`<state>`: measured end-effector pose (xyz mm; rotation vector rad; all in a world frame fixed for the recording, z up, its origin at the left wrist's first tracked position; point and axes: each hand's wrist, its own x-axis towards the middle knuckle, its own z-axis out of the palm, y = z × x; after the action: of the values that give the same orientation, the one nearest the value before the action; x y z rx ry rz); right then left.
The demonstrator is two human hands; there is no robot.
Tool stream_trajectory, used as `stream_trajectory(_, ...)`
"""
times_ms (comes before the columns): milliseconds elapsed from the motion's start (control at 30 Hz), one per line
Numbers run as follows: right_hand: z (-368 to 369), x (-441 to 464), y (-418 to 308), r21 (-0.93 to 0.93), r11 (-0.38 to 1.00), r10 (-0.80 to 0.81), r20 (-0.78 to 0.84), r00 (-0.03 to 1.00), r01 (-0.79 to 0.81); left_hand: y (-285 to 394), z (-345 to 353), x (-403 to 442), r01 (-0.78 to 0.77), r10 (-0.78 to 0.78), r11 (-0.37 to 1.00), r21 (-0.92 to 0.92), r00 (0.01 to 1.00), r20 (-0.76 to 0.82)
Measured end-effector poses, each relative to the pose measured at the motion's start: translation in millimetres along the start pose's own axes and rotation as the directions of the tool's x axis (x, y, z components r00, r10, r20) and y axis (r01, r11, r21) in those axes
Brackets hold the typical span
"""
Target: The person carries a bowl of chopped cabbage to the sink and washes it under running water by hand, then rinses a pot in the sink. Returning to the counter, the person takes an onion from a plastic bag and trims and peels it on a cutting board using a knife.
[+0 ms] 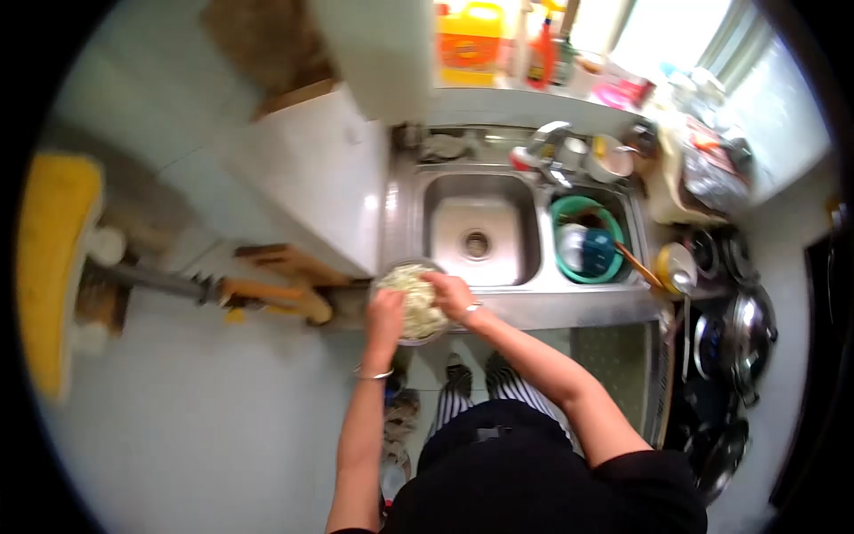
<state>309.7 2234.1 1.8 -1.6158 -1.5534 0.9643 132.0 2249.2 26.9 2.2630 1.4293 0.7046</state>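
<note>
A round metal bowl (418, 342) of pale, finely shredded food (416, 311), its exact kind too blurred to tell, is at the sink's front left corner. My left hand (385, 313) lies over the bowl's left side, fingers curled in at the shreds; a bangle circles that wrist. From the right, my right hand (453, 295) reaches over the rim with its fingers bent together on the shreds. My fingertips are partly hidden among the food, and how much each hand holds is not visible.
Behind the bowl is a steel sink basin (479, 205) with a faucet (547, 138). A green basin (560, 214) with dishes fills the right-hand bowl. Pots (743, 334) stand on the stove at right. A white cabinet (311, 169) rises close on the left.
</note>
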Motion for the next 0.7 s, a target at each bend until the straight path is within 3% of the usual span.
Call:
stream_trajectory(33, -9.2, 2.6, -17.1, 0.037, 0.996, -0.086, -0.006, 0.996, 0.086, 14.5, -13.6, 1.5, 0.082, -0.092, 0.985, -0.153, 0.994, -0.057)
stream_trajectory(67, -9.8, 7.5, -23.6, 0.055, 0.977, -0.199, -0.102, 0.975, 0.205, 21.4, -21.8, 2.1, 0.185, -0.192, 0.959, -0.214, 0.981, -0.008)
stream_trajectory(100, -23.9, 9.9, -51.9, 0.122, 0.986, -0.100, -0.105, 0.990, 0.112, 40.8, -40.4, 7.2, 0.254, -0.253, 0.955, -0.156, 0.967, 0.026)
stream_trajectory(133, -28.4, 15.4, -63.7, 0.107, 0.950, -0.252, -0.284, 0.925, 0.292, 43.6, -44.1, 8.5, 0.229, -0.239, 0.953, -0.196, 0.971, -0.028)
stream_trajectory(167, -37.4, 16.5, -76.0, 0.190, 0.915, -0.282, -0.325, 0.903, 0.355, 36.8, -43.3, 8.9, 0.217, -0.224, 0.967, -0.136, 0.974, -0.042)
stream_trajectory(233, -42.6, 14.8, -86.4, 0.354, 0.879, -0.199, -0.334, 0.921, 0.319, 34.1, -41.4, 6.9, 0.194, -0.199, 0.973, -0.128, 0.980, -0.026)
stream_trajectory(267, -35.9, 13.6, -79.4, 0.231, 0.932, -0.200, -0.314, 0.928, 0.279, 22.3, -30.5, 3.1, 0.183, -0.187, 0.974, -0.133, 0.982, -0.020)
stream_trajectory(333, 4.3, 8.6, -20.8, -0.058, 0.968, -0.252, -0.170, 0.953, 0.246, -4.3, -3.5, -10.0, -0.217, 0.220, 0.971, 0.099, 0.975, -0.017)
stream_trajectory(367, 4.1, -0.8, -15.5, -0.163, 0.985, -0.059, 0.008, 0.998, 0.060, -4.5, -7.5, -8.7, -0.234, 0.237, 0.966, 0.105, 0.971, -0.020)
stream_trajectory(433, 3.7, -11.0, -19.6, 0.029, 0.995, -0.092, -0.187, 0.978, 0.099, 5.8, -16.3, -11.9, 0.028, -0.033, 0.997, -0.069, 0.997, -0.077)
stream_trajectory(467, 4.1, -9.7, -18.8, 0.029, 0.995, -0.087, -0.181, 0.980, 0.094, 5.6, -22.2, -11.0, 0.083, -0.088, 0.993, -0.082, 0.994, -0.058)
stream_trajectory(533, -16.5, -1.4, -49.8, 0.090, 0.971, -0.195, -0.253, 0.948, 0.223, 16.3, -31.5, -7.8, 0.081, -0.093, 0.988, -0.131, 0.992, -0.087)
stream_trajectory(633, -39.8, 6.4, -99.2, 0.197, 0.943, -0.189, -0.339, 0.921, 0.266, 34.6, -43.4, 2.9, 0.115, -0.134, 0.980, -0.162, 0.984, -0.114)
stream_trajectory(700, -41.2, 6.6, -107.0, 0.343, 0.917, -0.113, -0.264, 0.958, 0.203, 33.3, -43.0, 4.4, -0.118, 0.124, 0.992, 0.051, 0.980, -0.156)
